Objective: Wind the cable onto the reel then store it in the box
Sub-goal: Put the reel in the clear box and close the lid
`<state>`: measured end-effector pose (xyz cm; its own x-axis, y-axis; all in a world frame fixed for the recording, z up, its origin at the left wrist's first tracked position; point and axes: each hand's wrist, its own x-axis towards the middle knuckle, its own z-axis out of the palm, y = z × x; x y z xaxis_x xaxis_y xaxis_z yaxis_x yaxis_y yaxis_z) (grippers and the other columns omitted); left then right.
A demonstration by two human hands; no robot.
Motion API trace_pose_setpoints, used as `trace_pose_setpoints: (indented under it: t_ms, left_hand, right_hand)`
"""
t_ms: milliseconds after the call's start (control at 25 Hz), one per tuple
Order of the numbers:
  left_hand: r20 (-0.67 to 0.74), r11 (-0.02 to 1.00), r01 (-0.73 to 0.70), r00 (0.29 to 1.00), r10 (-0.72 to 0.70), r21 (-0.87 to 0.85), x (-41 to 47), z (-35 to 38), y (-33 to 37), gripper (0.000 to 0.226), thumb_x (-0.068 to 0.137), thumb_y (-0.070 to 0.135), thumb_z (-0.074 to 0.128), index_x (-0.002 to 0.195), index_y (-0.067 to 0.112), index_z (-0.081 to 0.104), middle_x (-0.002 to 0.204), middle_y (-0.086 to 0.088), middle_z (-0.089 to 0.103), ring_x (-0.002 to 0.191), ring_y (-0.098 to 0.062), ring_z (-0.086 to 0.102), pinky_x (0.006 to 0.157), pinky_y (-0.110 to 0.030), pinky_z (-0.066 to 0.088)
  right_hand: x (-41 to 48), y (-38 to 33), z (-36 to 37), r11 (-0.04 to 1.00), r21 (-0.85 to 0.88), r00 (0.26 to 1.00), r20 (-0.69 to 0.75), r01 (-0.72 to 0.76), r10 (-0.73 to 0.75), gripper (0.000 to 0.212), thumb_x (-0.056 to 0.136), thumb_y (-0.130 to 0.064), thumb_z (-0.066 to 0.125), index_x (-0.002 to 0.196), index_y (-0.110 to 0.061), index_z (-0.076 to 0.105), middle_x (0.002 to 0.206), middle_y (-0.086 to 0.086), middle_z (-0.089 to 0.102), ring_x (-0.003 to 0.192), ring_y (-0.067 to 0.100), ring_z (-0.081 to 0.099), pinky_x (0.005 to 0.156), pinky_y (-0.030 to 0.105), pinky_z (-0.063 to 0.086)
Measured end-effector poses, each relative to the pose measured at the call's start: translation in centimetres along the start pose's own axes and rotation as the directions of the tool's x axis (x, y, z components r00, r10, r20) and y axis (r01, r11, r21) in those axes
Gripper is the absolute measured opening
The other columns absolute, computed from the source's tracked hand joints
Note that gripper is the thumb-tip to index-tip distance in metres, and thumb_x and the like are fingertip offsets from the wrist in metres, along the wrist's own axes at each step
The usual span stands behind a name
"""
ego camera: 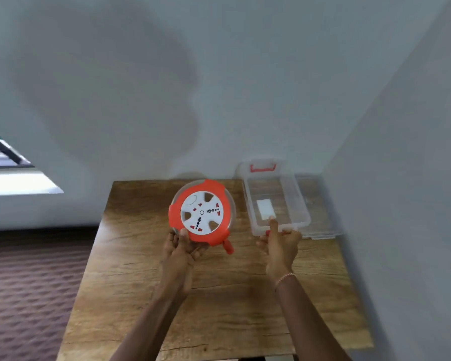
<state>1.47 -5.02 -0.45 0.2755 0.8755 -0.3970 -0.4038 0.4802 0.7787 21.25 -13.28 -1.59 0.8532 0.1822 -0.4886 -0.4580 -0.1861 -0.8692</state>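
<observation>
A round orange cable reel with a white socket face is tilted up above the wooden table. My left hand holds it from below at its lower edge, thumb on the orange rim. An orange handle sticks out at the reel's lower right. No loose cable is in view. The clear plastic box stands open at the table's back right, with a white label on its floor. My right hand grips the box's near end at its red latch, thumb over the rim.
The box's clear lid lies under or beside the box on its right, against the grey wall. A red latch shows at the box's far end. Patterned carpet lies left of the table. The wall stands close behind.
</observation>
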Motion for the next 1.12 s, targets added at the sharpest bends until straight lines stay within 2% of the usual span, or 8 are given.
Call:
trace_pose_setpoints:
  t_ms: [160,400,520,640,800,920,1000,1120]
  left_hand:
    - [0.022,0.997,0.057,0.998,-0.058,0.042,0.6,1.6,2.1,0.028,0.107,0.027,0.054,0.133,0.02,0.061,0.131,-0.007,0.074,0.112,-0.029,0.076,0.079,-0.044,0.065]
    - [0.062,0.993,0.089,0.994,-0.094,0.083,2.5,1.6,4.1,0.035,0.103,0.031,0.058,0.136,0.021,0.06,0.13,-0.006,0.075,0.114,-0.03,0.075,0.082,-0.046,0.065]
    - [0.071,0.991,0.095,0.992,-0.102,0.097,3.1,1.2,4.6,0.03,0.106,0.029,0.055,0.134,0.022,0.061,0.128,-0.006,0.075,0.11,-0.028,0.077,0.08,-0.045,0.066]
    - [0.093,0.989,0.08,0.991,-0.091,0.122,3.5,0.8,5.3,0.028,0.107,0.029,0.053,0.134,0.023,0.06,0.128,-0.004,0.076,0.109,-0.028,0.077,0.08,-0.046,0.066]
    - [0.119,0.986,0.052,0.99,-0.072,0.159,3.7,0.2,6.4,0.024,0.108,0.028,0.053,0.13,0.026,0.06,0.124,-0.001,0.077,0.108,-0.027,0.077,0.079,-0.043,0.067]
    - [0.088,0.984,0.063,0.993,-0.079,0.168,3.5,-0.5,6.8,0.022,0.109,0.025,0.051,0.128,0.026,0.062,0.121,-0.001,0.078,0.106,-0.026,0.078,0.075,-0.038,0.066]
    - [0.066,0.983,0.073,0.994,-0.085,0.168,3.2,-1.4,6.9,0.022,0.109,0.025,0.051,0.128,0.025,0.062,0.119,-0.001,0.079,0.105,-0.026,0.078,0.074,-0.038,0.066]
    - [0.059,0.981,0.083,0.994,-0.095,0.174,2.9,-2.5,7.0,0.026,0.108,0.026,0.051,0.132,0.025,0.061,0.121,-0.001,0.079,0.107,-0.027,0.077,0.076,-0.039,0.066]
  right_hand:
    - [1.7,-2.2,0.7,0.999,-0.042,0.982,-0.19,0.001,-0.009,0.059,0.09,-0.013,0.082,0.129,-0.016,0.038,0.118,0.021,0.065,0.067,0.03,0.077,0.056,0.042,0.066]
    - [2.9,-0.8,0.6,0.977,-0.209,0.99,-0.12,0.043,-0.069,0.064,0.097,-0.012,0.071,0.152,-0.013,0.036,0.113,0.01,0.058,0.068,0.017,0.069,0.05,0.029,0.062]
    - [2.8,-0.8,0.3,0.951,-0.291,0.993,-0.01,0.108,-0.116,0.054,0.095,-0.012,0.07,0.143,-0.014,0.045,0.108,0.007,0.065,0.064,0.015,0.073,0.052,0.033,0.064]
    - [2.4,-0.9,0.2,0.876,-0.426,0.966,0.216,0.224,-0.141,0.051,0.091,-0.012,0.072,0.139,-0.019,0.056,0.104,-0.002,0.07,0.079,0.013,0.074,0.053,0.034,0.065]
    - [1.9,-1.8,1.2,0.735,-0.567,0.854,0.52,0.372,-0.032,0.049,0.093,-0.018,0.075,0.138,-0.028,0.061,0.113,-0.003,0.075,0.09,0.011,0.073,0.062,0.028,0.064]
    - [1.9,-2.4,1.9,0.642,-0.611,0.768,0.638,0.463,0.053,0.056,0.093,-0.021,0.075,0.146,-0.03,0.058,0.126,-0.001,0.074,0.102,0.018,0.074,0.076,0.033,0.065]
    - [1.6,-2.9,2.0,0.561,-0.644,0.734,0.673,0.52,0.092,0.054,0.094,-0.024,0.075,0.145,-0.028,0.058,0.129,0.0,0.074,0.095,0.011,0.071,0.069,0.023,0.059]
    - [0.7,-3.9,2.1,0.381,-0.648,0.734,0.665,0.66,-0.141,0.044,0.098,-0.037,0.07,0.14,-0.025,0.063,0.112,0.0,0.076,0.081,0.003,0.066,0.067,0.02,0.052]
